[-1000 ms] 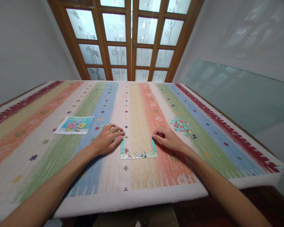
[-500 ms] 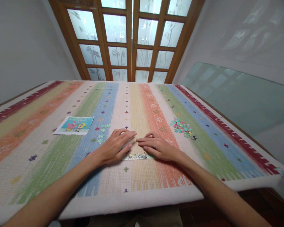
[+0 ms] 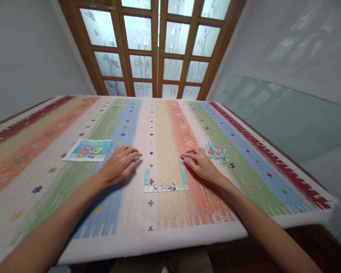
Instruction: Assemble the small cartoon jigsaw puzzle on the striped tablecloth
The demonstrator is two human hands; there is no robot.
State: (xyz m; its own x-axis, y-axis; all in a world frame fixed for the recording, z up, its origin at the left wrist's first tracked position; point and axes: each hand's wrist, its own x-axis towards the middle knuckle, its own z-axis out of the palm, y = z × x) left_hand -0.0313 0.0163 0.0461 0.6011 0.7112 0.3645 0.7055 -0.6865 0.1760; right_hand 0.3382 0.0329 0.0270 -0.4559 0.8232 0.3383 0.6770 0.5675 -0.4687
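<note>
A partly built jigsaw border (image 3: pixel 166 188) lies on the striped cloth, a bottom row with a short side rising at each end. My right hand (image 3: pixel 200 162) is just above its right side, fingertips closed on a teal puzzle piece (image 3: pixel 181 160) at the cloth. To the left of the border, my left hand (image 3: pixel 121 163) has its fingers curled over a few loose greenish puzzle pieces (image 3: pixel 136 160). Its fingertips touch them, and the hand partly covers them.
A pile of loose puzzle pieces (image 3: pixel 217 152) lies right of my right hand. On the left is a printed cartoon picture (image 3: pixel 88 149). The striped tablecloth (image 3: pixel 170 212) covers the table, with a glass panel (image 3: pixel 287 110) by the right wall.
My hands have moved apart and off the border, which now shows its two sides. The left hand went left to the loose pieces, which have shifted right; the right hand moved up and right.
</note>
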